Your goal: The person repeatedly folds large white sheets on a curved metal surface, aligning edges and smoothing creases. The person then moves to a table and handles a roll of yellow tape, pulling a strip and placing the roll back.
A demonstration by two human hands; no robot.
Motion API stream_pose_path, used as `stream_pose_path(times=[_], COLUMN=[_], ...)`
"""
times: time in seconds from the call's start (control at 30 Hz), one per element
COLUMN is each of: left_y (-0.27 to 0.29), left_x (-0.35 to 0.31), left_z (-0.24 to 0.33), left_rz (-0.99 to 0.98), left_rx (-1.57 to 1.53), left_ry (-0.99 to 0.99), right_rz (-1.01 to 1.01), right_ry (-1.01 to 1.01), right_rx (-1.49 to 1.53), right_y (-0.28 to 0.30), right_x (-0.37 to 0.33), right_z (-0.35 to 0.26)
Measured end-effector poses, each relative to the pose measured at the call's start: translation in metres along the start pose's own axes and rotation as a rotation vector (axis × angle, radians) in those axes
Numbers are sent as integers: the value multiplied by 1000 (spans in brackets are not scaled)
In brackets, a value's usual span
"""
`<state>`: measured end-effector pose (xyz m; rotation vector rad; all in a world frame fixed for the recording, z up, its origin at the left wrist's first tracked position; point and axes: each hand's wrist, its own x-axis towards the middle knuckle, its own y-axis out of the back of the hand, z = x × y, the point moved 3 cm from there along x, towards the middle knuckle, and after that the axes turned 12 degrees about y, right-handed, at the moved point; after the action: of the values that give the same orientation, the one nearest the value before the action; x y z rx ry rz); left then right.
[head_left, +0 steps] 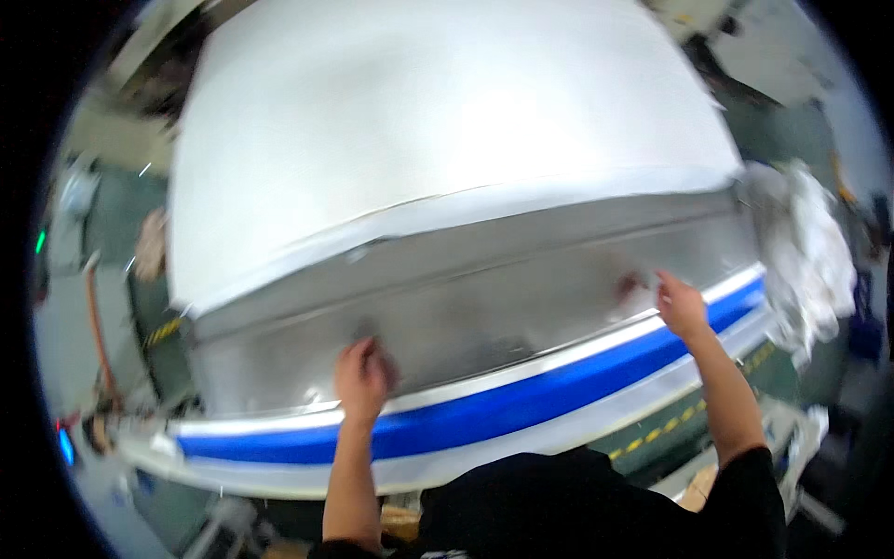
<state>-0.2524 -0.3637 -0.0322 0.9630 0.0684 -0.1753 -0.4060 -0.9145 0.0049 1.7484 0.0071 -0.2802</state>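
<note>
A wide strip of shiny grey metal (484, 321) runs across the middle, reflecting both hands. Beyond it lies a large white sheet (438, 112), its near edge slightly ragged. Along the metal's near side runs a bright blue band (521, 399) between white strips. My left hand (361, 380) is over the near edge of the metal, left of the middle. Its fingers are curled together, and blur hides anything between them. At the right part of the same edge, my right hand (682, 306) has a finger stretched forward, with nothing visible in it.
A crumpled heap of white, partly see-through sheeting (808, 252) hangs at the right end. An orange pole (101, 326) stands on the left. Yellow-striped floor marking (659, 427) shows below the near edge. Dim equipment (228, 526) is at the lower left.
</note>
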Motion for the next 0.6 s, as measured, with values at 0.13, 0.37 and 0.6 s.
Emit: stream_pose_path(times=[0.13, 0.37, 0.6], left_y=[17, 82, 133], left_x=[15, 38, 91], left_z=[7, -77, -155], left_rz=[66, 299, 525], left_rx=[-70, -8, 251], left_ry=[-22, 120, 50], right_rz=[112, 96, -13], right_ry=[209, 464, 712], right_rx=[48, 235, 536], right_y=[-3, 2, -2], right_x=[14, 96, 218], right_z=[-50, -213, -464])
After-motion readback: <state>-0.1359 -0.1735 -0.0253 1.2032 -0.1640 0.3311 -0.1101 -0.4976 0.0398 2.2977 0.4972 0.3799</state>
